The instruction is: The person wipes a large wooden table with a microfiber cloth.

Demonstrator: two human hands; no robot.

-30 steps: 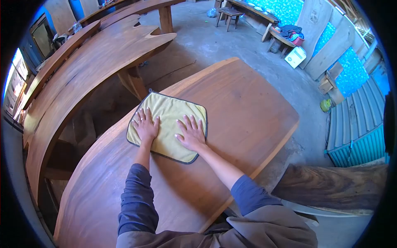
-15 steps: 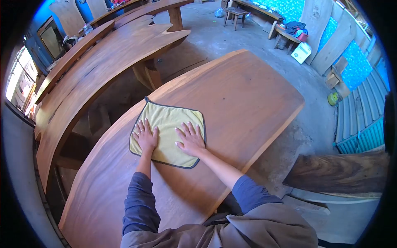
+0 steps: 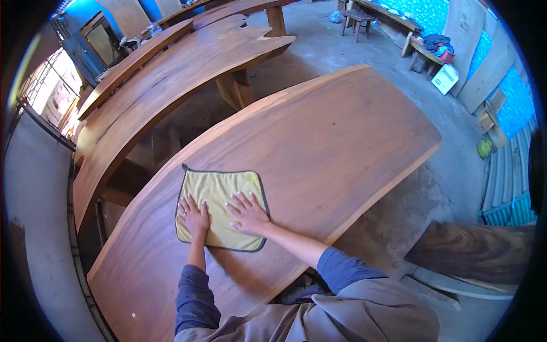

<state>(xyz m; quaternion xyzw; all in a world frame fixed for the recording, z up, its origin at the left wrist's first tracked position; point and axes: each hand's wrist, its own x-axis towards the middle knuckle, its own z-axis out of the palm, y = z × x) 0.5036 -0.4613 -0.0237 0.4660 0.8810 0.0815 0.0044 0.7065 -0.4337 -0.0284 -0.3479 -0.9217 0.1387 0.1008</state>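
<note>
A yellow cloth (image 3: pixel 228 185) with a dark border lies spread flat on a large reddish-brown wooden tabletop (image 3: pixel 347 148). My left hand (image 3: pixel 194 218) rests palm down near the cloth's left edge, fingers spread, with a ring on one finger. On the cloth's right part, my right hand (image 3: pixel 249 215) lies flat as well, its fingers apart. Both hands press on the cloth from above without gripping it. A small dark loop sticks out at the cloth's far left corner.
Another long wooden slab table (image 3: pixel 188 60) stands to the left, across a narrow gap. A dark wooden slab (image 3: pixel 473 251) is at the right. Farther back are a small stool (image 3: pixel 358 18), a white box (image 3: pixel 445 78) and boards leaning on the wall.
Both hands and the cloth have slid along the tabletop toward my body and slightly left. The camera view has turned left, showing more of the wall there.
</note>
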